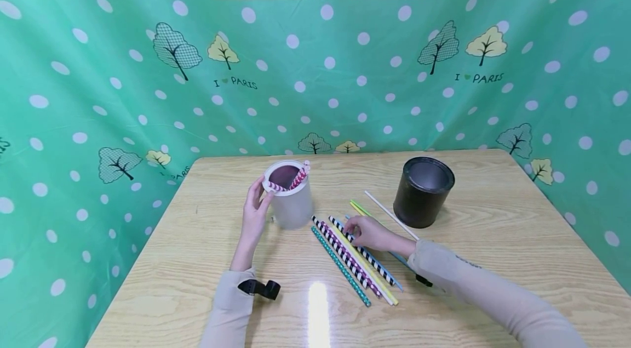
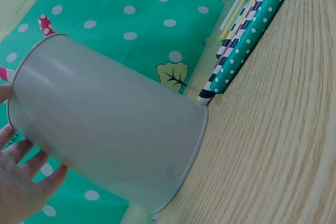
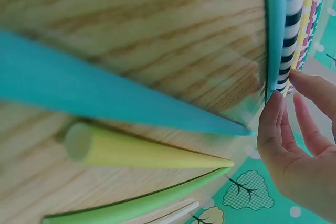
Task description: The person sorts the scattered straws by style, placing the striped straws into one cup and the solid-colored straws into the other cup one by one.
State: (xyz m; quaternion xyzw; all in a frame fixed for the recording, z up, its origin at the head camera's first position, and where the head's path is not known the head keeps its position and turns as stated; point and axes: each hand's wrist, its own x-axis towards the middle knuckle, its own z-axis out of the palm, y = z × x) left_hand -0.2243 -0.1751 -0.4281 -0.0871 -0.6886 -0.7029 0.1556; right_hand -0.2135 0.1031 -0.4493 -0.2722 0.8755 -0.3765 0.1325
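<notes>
Picking out the black-and-white striped straw (image 1: 377, 266) on the desk (image 1: 192, 260) beside the blue straw (image 3: 277, 24) seems to be the current step; a firm pinch and lift would be called for next. Its far end is straddled by the narrowed fingers of the right hand (image 1: 368, 232), bent low, but whether it is gripped cannot be told; the white canister (image 1: 292, 212) is held at its rim by the left hand (image 1: 253, 214).

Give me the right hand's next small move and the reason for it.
Probably pinch the black-and-white striped straw beside the blue straw and raise its far end: the right hand has its fingers at that end, the left hand holds the pale can near its rim, and two patterned straws lean inside it.
</notes>
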